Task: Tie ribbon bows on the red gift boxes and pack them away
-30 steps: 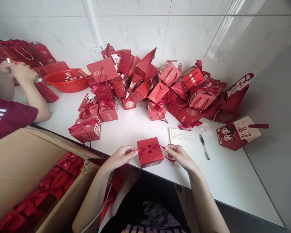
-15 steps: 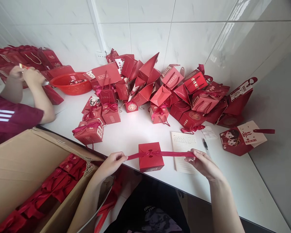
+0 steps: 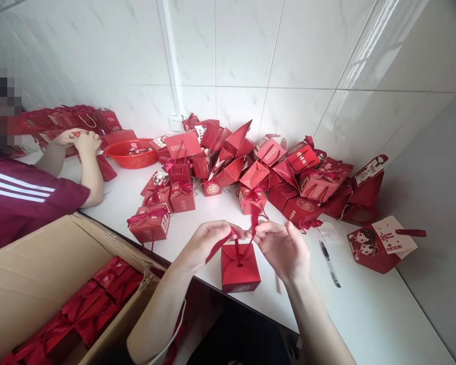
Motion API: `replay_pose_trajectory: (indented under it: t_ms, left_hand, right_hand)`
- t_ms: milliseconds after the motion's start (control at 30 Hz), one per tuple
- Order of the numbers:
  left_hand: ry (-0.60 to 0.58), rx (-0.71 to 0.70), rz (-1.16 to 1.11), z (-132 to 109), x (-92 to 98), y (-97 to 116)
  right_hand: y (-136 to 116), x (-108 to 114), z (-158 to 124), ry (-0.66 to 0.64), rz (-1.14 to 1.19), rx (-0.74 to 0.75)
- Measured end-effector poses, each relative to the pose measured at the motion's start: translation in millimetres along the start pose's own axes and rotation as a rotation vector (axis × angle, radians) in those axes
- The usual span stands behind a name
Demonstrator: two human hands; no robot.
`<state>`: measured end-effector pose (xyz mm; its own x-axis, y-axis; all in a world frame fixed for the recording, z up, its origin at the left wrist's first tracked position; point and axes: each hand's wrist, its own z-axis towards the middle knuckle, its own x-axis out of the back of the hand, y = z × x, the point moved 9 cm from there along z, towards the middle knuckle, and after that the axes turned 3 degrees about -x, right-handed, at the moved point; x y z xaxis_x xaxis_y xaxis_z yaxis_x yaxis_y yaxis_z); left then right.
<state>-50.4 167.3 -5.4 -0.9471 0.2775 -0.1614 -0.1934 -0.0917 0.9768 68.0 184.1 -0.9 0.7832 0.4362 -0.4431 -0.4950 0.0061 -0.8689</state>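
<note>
My left hand [image 3: 205, 241] and right hand [image 3: 283, 248] are now close together just above the red box [image 3: 241, 274]. Half a second ago they were spread wide apart, pulling the ribbon [image 3: 216, 248] flat and straight across the lid. Now both ends of the ribbon are lifted. Each hand is closed on one end, pinching it between thumb and fingers, and the strands rise from the slot in the middle of the lid. One loose tail hangs down from my left hand and another sticks up past my right.

The box has stayed at the front edge of the table [image 3: 365, 304], right in front of me, with its lid flaps folded shut. The pen [image 3: 330, 257] lies on the table just to the right of my right hand. The pile of red boxes [image 3: 251, 167] sits along the back edge against the tiled wall. The open carton [image 3: 41, 268] of red boxes is still off the table's front left. At the far left end a co-worker's hands [image 3: 78, 139] are held together beside the red bowl [image 3: 135, 152], much as before.
</note>
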Motion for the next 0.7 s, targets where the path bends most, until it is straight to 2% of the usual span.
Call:
replay_pose_trajectory:
  t_ms: [67, 200, 300, 700]
  left_hand:
    - [0.024, -0.066, -0.114, 5.5, -5.0, 7.7]
    - [0.088, -0.157, -0.219, 6.0, -0.3, 12.0]
    - [0.080, -0.185, -0.170, 3.8, -0.3, 12.5]
    - [0.148, -0.267, 0.120, -5.3, 1.0, 22.2]
  right_hand:
    - [-2.9, -1.4, 0.7, 0.035, 0.016, 0.059]
    - [-3.8, 1.6, -2.0, 0.057, -0.002, 0.129]
    - [-4.6, -2.0, -4.2, 0.019, -0.031, 0.158]
    - [-10.3, -3.9, -10.0, 0.055, -0.130, 0.249]
